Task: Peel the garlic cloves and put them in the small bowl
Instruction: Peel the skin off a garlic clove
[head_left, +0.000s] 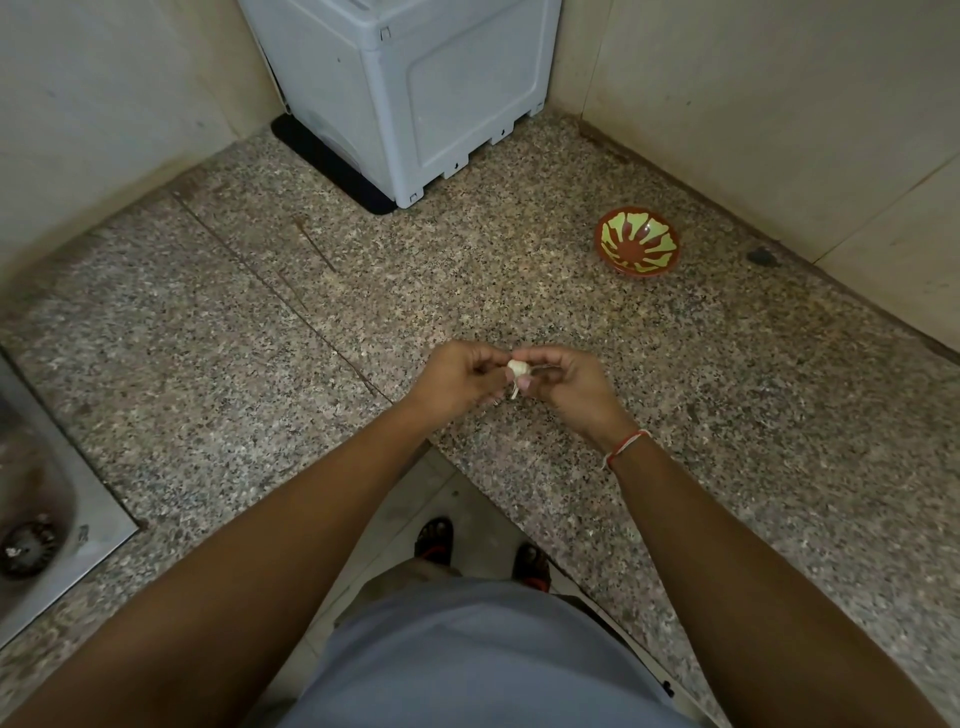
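Frame centre: left hand (457, 379) and right hand (563, 387) both pinch one small white papery garlic bulb (518, 368). Red-and-green patterned small bowl (637, 242) sits upper right on speckled granite counter (260, 332).

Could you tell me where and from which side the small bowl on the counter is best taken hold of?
Probably by its rim, from the near left side. The small bowl sits upright and open on the granite counter, with the wall close behind and to its right. Its flared edge invites a thumb-inside pinch. Both the left hand and right hand hold garlic.
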